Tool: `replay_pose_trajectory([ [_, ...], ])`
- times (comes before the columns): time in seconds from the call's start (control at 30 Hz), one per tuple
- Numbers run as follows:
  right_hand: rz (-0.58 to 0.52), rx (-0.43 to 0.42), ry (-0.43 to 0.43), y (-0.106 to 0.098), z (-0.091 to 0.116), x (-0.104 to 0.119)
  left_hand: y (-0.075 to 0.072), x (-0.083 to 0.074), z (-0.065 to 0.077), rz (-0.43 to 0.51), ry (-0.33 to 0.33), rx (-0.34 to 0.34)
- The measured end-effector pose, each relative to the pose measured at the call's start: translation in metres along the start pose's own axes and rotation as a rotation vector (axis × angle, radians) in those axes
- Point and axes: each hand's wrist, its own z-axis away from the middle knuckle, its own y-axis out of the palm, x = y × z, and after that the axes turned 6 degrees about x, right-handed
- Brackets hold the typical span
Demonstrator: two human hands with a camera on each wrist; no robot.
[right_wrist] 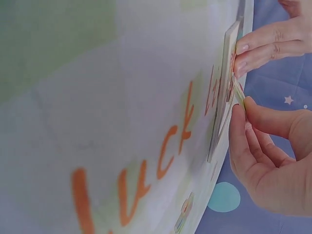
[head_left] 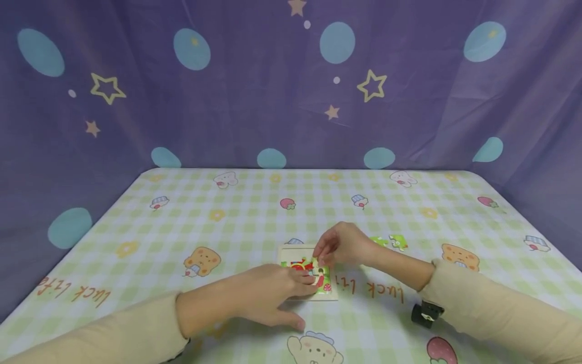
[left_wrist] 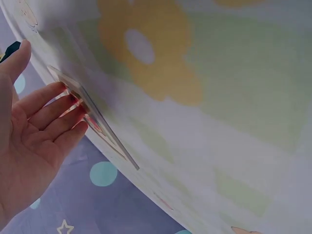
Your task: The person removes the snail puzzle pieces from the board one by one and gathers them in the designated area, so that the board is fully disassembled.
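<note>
A small square wooden jigsaw board [head_left: 335,296] with a pale rim lies on the table in the head view. Red, green and white picture pieces fill much of its near part, and bare wood shows along its far side. My left hand [head_left: 268,292] reaches over it from the left, and its nearly straight fingertips rest on the pieces, as the left wrist view also shows. At the right side of the board, my right hand [head_left: 347,246] pinches a thin puzzle piece [right_wrist: 239,93] between thumb and fingertips, tilted, with one edge down at the board.
Behind the right wrist lie loose green puzzle pieces [head_left: 398,242]. A checked tablecloth [head_left: 245,202] with cartoon prints covers the table. At its back hangs a purple curtain [head_left: 273,101]. A black wrist device [head_left: 426,312] sits at the right sleeve.
</note>
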Motion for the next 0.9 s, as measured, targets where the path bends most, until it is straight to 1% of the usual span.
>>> replay_pose_trajectory([
  [0.1,0.005,-0.001,0.018,-0.003,0.001,-0.001,0.003,0.001,0.001,0.004,0.015,-0.025],
  [0.23,-0.048,0.003,0.048,-0.009,0.006,-0.006,0.006,0.004,0.002,0.029,0.026,-0.044],
  [0.37,-0.116,0.009,0.076,-0.017,0.014,-0.016,0.007,0.005,0.002,0.059,0.028,-0.048],
  [0.57,-0.192,0.020,0.109,-0.031,0.030,-0.035,0.007,0.005,0.002,0.076,0.012,-0.038],
  [0.67,-0.200,0.024,0.123,-0.041,0.040,-0.045,0.007,0.005,0.002,0.089,0.002,-0.027],
  [0.77,-0.185,0.024,0.154,-0.050,0.051,-0.055,0.007,0.005,0.002,0.097,-0.012,-0.014],
  [0.9,-0.163,0.041,0.194,-0.061,0.065,-0.066,0.007,0.004,0.003,0.079,-0.016,-0.012],
])
